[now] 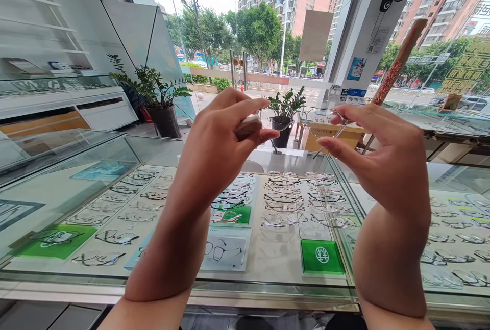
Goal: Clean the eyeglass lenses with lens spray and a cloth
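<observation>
Up in front of me, a pair of thin-rimmed eyeglasses (342, 127) is held level between my two hands, above the glass display case. My left hand (225, 126) pinches its left side between thumb and index finger, the other fingers curled in. At the right side, my right hand (383, 144) grips the rim end between thumb and forefinger. The clear lenses and thin rims are hard to make out against the bright window. One dark temple tip sticks down near the right thumb.
Below my hands, the glass display case (275, 286) holds rows of eyeglasses (283, 197) and a green logo block (322, 257). Potted plants (164, 121) stand beyond it. A wooden table (333, 138) is by the window, and a red-patterned pole (398, 65) leans at right.
</observation>
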{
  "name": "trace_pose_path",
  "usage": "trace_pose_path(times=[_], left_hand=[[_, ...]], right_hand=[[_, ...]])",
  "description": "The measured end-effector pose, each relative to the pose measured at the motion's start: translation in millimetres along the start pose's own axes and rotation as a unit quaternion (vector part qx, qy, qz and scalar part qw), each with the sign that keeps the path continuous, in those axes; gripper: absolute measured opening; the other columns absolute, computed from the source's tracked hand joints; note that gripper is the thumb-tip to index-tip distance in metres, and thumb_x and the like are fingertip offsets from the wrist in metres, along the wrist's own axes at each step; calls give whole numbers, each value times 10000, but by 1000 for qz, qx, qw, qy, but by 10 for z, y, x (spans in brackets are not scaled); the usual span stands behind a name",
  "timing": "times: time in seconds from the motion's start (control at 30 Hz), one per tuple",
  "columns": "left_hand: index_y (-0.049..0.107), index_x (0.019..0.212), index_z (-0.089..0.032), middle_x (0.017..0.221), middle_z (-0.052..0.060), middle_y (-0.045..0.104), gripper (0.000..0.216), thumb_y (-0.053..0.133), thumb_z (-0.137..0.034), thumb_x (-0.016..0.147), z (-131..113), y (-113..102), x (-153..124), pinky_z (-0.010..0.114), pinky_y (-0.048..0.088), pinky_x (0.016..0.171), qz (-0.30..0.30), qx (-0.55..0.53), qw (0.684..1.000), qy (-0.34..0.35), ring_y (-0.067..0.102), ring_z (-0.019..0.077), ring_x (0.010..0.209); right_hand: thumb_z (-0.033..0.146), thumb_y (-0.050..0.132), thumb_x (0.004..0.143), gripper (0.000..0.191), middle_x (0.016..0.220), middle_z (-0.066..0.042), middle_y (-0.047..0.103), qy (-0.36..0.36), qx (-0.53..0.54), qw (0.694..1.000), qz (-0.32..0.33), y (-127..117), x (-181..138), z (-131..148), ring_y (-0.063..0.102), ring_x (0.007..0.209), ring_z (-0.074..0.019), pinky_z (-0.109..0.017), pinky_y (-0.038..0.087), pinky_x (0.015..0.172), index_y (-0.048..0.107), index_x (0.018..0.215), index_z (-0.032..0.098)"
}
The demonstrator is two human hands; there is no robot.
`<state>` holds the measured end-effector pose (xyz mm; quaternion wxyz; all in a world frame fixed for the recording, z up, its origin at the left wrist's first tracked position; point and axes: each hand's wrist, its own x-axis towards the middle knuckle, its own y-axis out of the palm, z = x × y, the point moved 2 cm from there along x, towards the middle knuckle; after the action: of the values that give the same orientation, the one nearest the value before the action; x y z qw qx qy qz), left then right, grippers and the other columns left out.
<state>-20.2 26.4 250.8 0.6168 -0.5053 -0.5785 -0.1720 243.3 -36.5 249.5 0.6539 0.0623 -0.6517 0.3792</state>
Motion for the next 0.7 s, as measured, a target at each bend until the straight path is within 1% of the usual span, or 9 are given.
trace_pose_path(times=[0.07,0.27,0.47,0.7], left_hand=[[838,1246,-333,1186,65,784,287,873,-301,963,9,7,2,466,659,930,-2,-5,1000,0,768,266,1057],[838,1233,-360,1189,61,767,243,848,-394,992,54,29,1,472,646,940,8,-27,1000,1,758,280,1068],[831,1225,-338,1165,57,770,236,846,-406,1000,70,34,-6,450,624,905,-2,-21,1000,12,731,260,1040],[832,1244,-292,1151,46,761,345,861,-528,995,73,3,1,438,607,920,-7,-7,1000,15,699,236,1014]], right_hand=[[485,869,973,360,1167,-82,855,-1,0,1000,0,1,-2,4,798,1125,-376,-577,641,991,825,1311,371],[460,866,983,348,1159,-91,855,-2,-14,1000,-7,3,-7,16,796,1117,-372,-565,623,991,834,1310,343],[479,852,995,379,1177,-90,849,-8,-26,1000,3,-4,-13,3,794,1114,-373,-565,620,1001,822,1350,352],[515,796,1034,394,1200,-114,851,-5,-37,999,12,13,-14,2,797,1117,-373,-569,626,1006,818,1371,313]])
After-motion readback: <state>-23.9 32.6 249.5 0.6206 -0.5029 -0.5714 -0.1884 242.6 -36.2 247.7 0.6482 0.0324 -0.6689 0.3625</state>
